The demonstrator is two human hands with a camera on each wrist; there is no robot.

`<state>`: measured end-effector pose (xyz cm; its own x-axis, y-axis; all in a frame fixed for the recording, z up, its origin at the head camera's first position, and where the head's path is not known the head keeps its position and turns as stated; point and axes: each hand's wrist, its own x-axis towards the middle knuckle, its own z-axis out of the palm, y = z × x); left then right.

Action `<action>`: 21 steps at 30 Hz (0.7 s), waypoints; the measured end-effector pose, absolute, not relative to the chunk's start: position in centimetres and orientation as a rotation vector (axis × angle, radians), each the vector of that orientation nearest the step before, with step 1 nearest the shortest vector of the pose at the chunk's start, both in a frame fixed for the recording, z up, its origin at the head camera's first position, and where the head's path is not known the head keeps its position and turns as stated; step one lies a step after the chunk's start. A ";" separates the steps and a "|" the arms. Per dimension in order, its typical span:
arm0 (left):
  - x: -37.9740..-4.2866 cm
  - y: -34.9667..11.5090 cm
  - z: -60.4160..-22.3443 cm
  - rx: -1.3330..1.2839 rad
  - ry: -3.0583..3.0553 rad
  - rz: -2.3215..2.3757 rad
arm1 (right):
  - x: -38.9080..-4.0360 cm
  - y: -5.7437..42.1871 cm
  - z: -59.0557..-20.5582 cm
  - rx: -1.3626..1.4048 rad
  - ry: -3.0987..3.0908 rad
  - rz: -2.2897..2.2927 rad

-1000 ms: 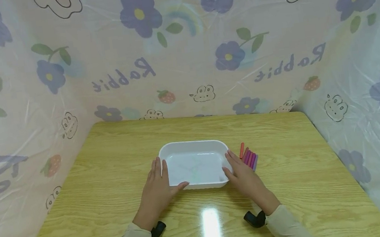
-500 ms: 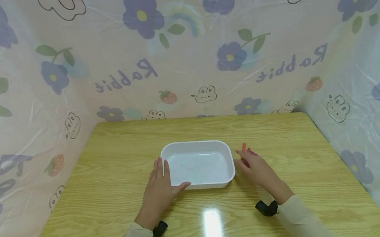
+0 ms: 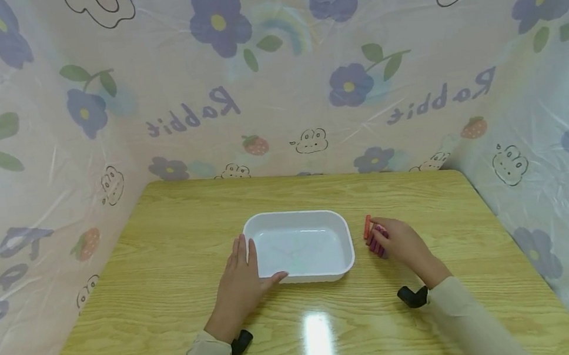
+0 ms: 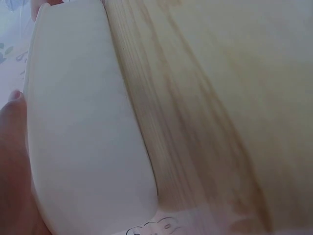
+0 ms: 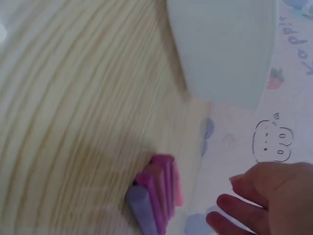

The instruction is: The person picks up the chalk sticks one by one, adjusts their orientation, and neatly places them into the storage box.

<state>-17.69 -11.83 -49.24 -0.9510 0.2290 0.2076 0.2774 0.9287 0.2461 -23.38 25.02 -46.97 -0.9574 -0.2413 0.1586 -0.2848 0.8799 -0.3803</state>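
A white oval-cornered plastic tray [image 3: 299,252] sits upright mid-table, only faint reflections on its floor. My left hand [image 3: 238,287] rests at its left end, fingers straight along the side and thumb over the front rim. Just right of the tray lie several crayon-like sticks [image 3: 376,246] in purple, magenta and brownish tones, side by side. A red stick [image 3: 367,226] lies at their left edge. My right hand [image 3: 403,246] hovers over this row, hiding part of it. In the right wrist view its fingers [image 5: 244,213] are loosely bent and apart from the sticks [image 5: 159,191].
The wood-grain table [image 3: 174,232] is enclosed at the back and sides by a printed curtain [image 3: 273,84] with flowers and rabbits. A black wrist-camera piece [image 3: 413,297] sits under the right wrist, another [image 3: 242,342] under the left.
My right hand has let go of the tray's right end and moved right, over the coloured sticks. The left hand stays on the tray.
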 end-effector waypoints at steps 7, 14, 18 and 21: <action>-17.7 -11.8 -49.2 -0.382 -2.920 -0.414 | -24.7 25.8 -47.3 0.441 -2.921 0.565; -17.6 -11.8 -49.0 -0.394 -2.908 -0.386 | -25.9 25.8 -47.7 0.459 -2.938 0.566; -17.6 -11.8 -49.0 -0.401 -2.899 -0.372 | -26.7 25.8 -48.2 0.501 -2.937 0.551; -17.6 -11.8 -49.0 -0.400 -2.906 -0.386 | -27.2 25.8 -48.6 0.535 -2.930 0.550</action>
